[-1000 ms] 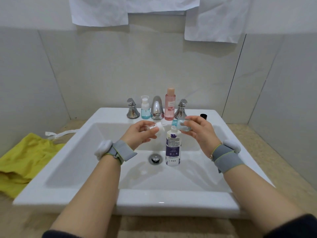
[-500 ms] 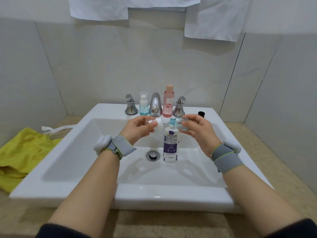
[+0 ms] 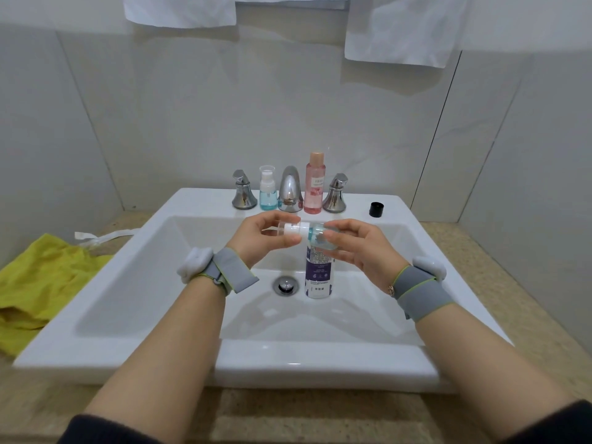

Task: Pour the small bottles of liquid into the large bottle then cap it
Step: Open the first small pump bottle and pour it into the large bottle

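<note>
The large bottle [image 3: 317,277], white with a purple label, stands upright in the sink basin beside the drain, its top hidden behind my hands. Just above it I hold a small clear bottle of blue liquid [image 3: 318,236] on its side. My right hand [image 3: 358,248] grips its body. My left hand [image 3: 264,237] pinches its white pump top [image 3: 296,230], which sits against the bottle's neck. A black cap [image 3: 376,209] lies on the sink ledge at the back right. Another small blue pump bottle [image 3: 267,193] and a tall pink bottle [image 3: 314,184] stand by the faucet.
The white sink [image 3: 134,283] has a chrome faucet [image 3: 290,190], two chrome handles and a drain [image 3: 284,285]. A yellow cloth [image 3: 38,286] lies on the counter at the left. White towels [image 3: 403,27] hang on the wall above.
My hands have come closer together, and the pump top now sits at the small bottle's neck. The view has tilted slightly, so the sink appears lower.
</note>
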The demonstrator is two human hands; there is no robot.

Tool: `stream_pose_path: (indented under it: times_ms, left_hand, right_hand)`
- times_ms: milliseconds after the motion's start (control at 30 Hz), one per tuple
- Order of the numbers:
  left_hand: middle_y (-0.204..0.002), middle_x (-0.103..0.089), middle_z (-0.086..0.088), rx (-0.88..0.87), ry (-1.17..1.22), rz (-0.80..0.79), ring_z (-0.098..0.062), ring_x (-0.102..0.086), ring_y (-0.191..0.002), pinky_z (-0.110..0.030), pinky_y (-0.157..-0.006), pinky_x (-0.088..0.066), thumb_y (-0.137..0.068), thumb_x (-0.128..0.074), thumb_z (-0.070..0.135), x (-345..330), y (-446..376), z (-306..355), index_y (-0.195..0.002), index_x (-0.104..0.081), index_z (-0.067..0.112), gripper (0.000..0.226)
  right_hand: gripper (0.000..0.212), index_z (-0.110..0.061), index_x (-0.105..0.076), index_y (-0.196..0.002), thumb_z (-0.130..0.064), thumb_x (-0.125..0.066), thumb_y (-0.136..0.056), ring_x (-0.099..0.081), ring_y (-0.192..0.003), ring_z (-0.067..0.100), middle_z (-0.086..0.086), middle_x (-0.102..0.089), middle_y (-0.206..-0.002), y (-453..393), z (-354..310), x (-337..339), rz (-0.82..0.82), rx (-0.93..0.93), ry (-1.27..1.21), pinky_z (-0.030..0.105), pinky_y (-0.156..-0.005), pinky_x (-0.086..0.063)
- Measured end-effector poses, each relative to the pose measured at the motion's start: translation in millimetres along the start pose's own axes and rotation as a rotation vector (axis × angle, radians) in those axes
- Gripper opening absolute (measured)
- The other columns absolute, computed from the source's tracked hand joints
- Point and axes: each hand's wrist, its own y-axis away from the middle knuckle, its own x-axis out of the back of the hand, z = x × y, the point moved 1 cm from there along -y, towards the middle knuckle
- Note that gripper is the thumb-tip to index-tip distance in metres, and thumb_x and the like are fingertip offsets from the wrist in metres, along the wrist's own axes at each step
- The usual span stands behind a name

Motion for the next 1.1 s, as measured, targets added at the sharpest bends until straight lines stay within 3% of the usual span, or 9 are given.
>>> stream_pose_path:
  times_ms: [100,200,267,367,633,833,900,1000,1100]
  left_hand:
    - [-0.074,-0.067,-0.004,0.099,0.121,0.010,-0.012,-0.063,-0.059,-0.018,-0.062,-0.055,-0.084,-0.066,0.014,-2.7,1.9,3.7,-0.084,-0.069,0.011,0.004]
    - [-0.069,-0.067,-0.004,0.138,0.110,0.006,-0.010,-0.061,-0.053,-0.015,-0.056,-0.052,-0.086,-0.064,0.019,-4.3,2.2,2.9,-0.083,-0.068,0.007,0.013]
    - [-0.076,-0.067,-0.001,0.122,0.119,-0.010,-0.012,-0.062,-0.061,-0.017,-0.062,-0.054,-0.083,-0.067,0.009,-3.8,3.2,2.3,-0.085,-0.069,0.012,0.005]
    - [-0.094,-0.067,0.000,0.037,0.018,-0.008,-0.017,-0.061,-0.079,-0.029,-0.083,-0.055,-0.072,-0.075,-0.003,0.1,1.4,1.2,-0.090,-0.070,0.018,0.029]
    - [-0.114,-0.064,-0.007,-0.043,0.193,-0.026,-0.020,-0.062,-0.094,-0.027,-0.081,-0.054,-0.070,-0.067,-0.018,-6.2,5.2,13.5,-0.081,-0.055,0.013,0.035]
    - [-0.108,-0.061,-0.007,0.068,0.424,0.101,-0.024,-0.058,-0.100,-0.043,-0.094,-0.049,-0.086,-0.062,0.007,-6.6,2.7,16.0,-0.094,-0.049,0.017,0.019]
    - [-0.107,-0.061,-0.006,0.127,0.411,0.164,-0.022,-0.059,-0.095,-0.043,-0.091,-0.053,-0.088,-0.062,0.020,-3.7,-0.1,15.0,-0.097,-0.050,0.018,0.015]
    - [-0.088,-0.061,-0.006,0.204,0.250,0.175,-0.016,-0.063,-0.069,-0.030,-0.069,-0.060,-0.088,-0.061,0.032,-2.2,-1.6,12.0,-0.089,-0.054,0.011,0.022]
    - [-0.077,-0.055,-0.008,0.199,0.120,0.144,-0.010,-0.060,-0.050,-0.020,-0.055,-0.056,-0.087,-0.063,0.029,-3.5,-0.8,6.9,-0.088,-0.058,0.004,0.026]
  right_hand:
    - [0.027,0.002,-0.061,-0.109,0.002,-0.065,-0.083,-0.067,-0.092,0.028,0.020,-0.066,-0.109,1.5,-0.1,0.2,-0.032,0.015,-0.011,0.032,-0.082,-0.058]
    - [0.028,-0.011,-0.065,-0.102,0.004,-0.068,-0.079,-0.066,-0.096,0.025,0.010,-0.068,-0.108,1.7,0.0,2.0,-0.043,0.083,0.110,0.037,-0.091,-0.054]
    - [0.028,-0.012,-0.065,-0.102,0.004,-0.069,-0.079,-0.065,-0.096,0.024,0.010,-0.068,-0.108,0.7,0.3,2.6,-0.032,0.085,0.155,0.038,-0.092,-0.053]
    - [0.023,-0.001,-0.064,-0.105,-0.002,-0.067,-0.082,-0.067,-0.093,0.027,0.020,-0.066,-0.109,1.3,1.0,1.0,-0.012,0.032,0.108,0.034,-0.083,-0.058]
    - [0.037,0.011,-0.057,-0.117,-0.012,-0.062,-0.089,-0.070,-0.085,0.029,0.024,-0.066,-0.111,1.8,-0.7,-2.9,-0.034,-0.129,-0.129,0.030,-0.080,-0.058]
    - [0.035,0.009,-0.057,-0.118,-0.009,-0.061,-0.089,-0.071,-0.086,0.025,0.020,-0.068,-0.108,3.3,-1.6,-3.0,-0.058,-0.143,-0.181,0.028,-0.079,-0.058]
    - [0.034,0.008,-0.057,-0.118,-0.009,-0.061,-0.089,-0.072,-0.086,0.024,0.019,-0.068,-0.107,3.7,-1.6,-3.8,-0.065,-0.144,-0.179,0.028,-0.078,-0.059]
    - [0.033,0.009,-0.056,-0.118,-0.007,-0.061,-0.089,-0.071,-0.087,0.025,0.021,-0.067,-0.109,3.0,0.0,-4.2,-0.063,-0.144,-0.175,0.027,-0.076,-0.059]
    - [0.033,0.009,-0.056,-0.116,-0.007,-0.062,-0.088,-0.071,-0.087,0.024,0.020,-0.068,-0.107,2.1,2.1,-4.4,-0.059,-0.147,-0.149,0.028,-0.076,-0.059]
